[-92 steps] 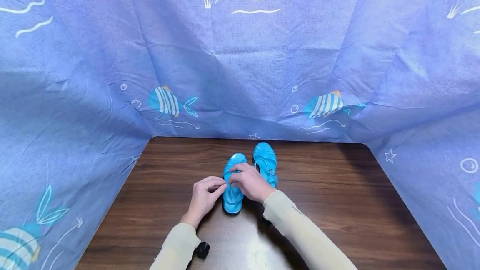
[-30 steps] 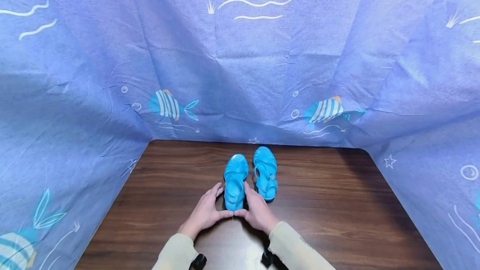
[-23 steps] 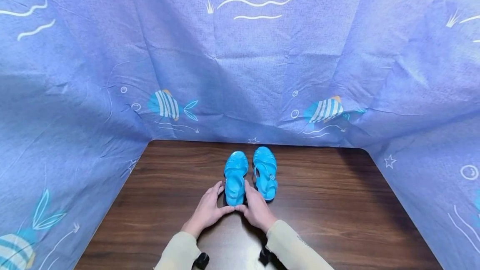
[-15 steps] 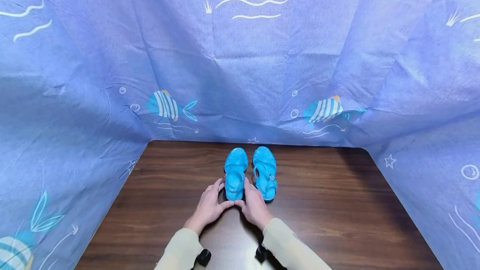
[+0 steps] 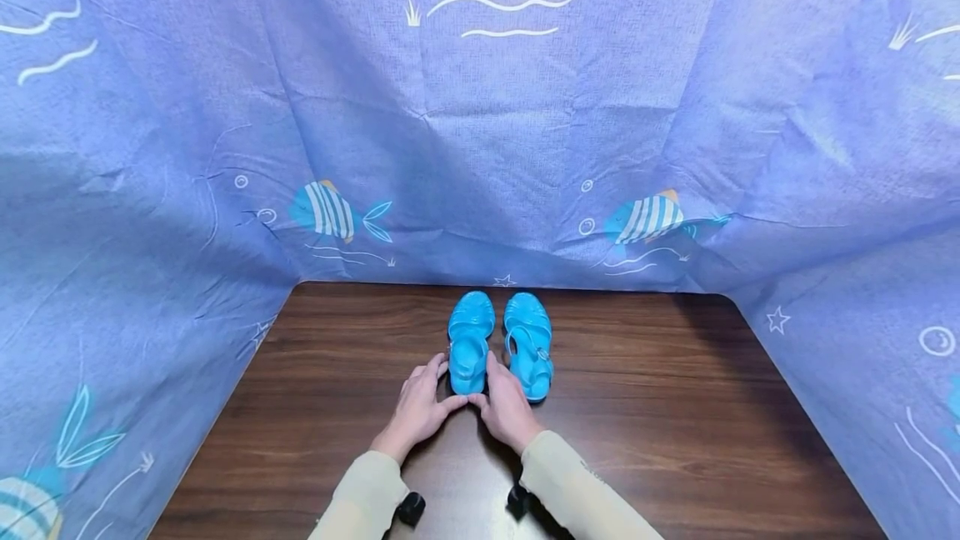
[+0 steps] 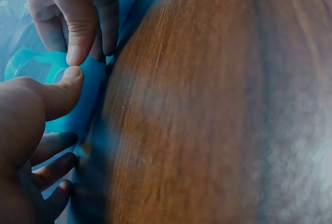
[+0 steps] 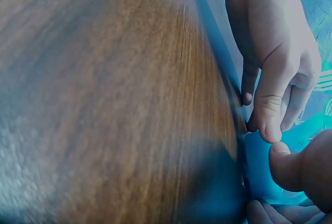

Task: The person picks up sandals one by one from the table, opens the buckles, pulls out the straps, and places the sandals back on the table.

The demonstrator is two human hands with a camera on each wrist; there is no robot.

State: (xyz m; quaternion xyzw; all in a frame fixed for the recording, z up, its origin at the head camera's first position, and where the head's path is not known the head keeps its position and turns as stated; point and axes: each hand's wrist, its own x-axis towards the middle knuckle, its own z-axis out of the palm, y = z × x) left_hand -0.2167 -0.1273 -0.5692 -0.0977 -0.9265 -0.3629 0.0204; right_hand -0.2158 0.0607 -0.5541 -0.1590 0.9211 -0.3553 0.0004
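Two light blue closed-toe sandals stand side by side, toes toward the back. The left sandal (image 5: 471, 315) is between my hands. My left hand (image 5: 420, 407) lies along its left side, fingers extended and thumb at the back of the heel. From the right, my right hand (image 5: 507, 407) reaches into the gap between the shoes, its thumb at the same heel. The thumb tips meet behind the heel (image 6: 85, 92) in the left wrist view. Just right of my right hand is the right sandal (image 5: 528, 319), with a side buckle and an ankle strap.
Both sandals stand on a dark wood-grain table (image 5: 675, 407), near its back edge. A blue cloth with fish prints (image 5: 495, 148) hangs behind the table and along both sides. Black wrist cameras (image 5: 410, 509) sit under the cream sleeves.
At first my fingers worked at the left sandal's strap. Then both hands moved round its heel, and the sandal slid away from me until its toe lined up with the right sandal's.
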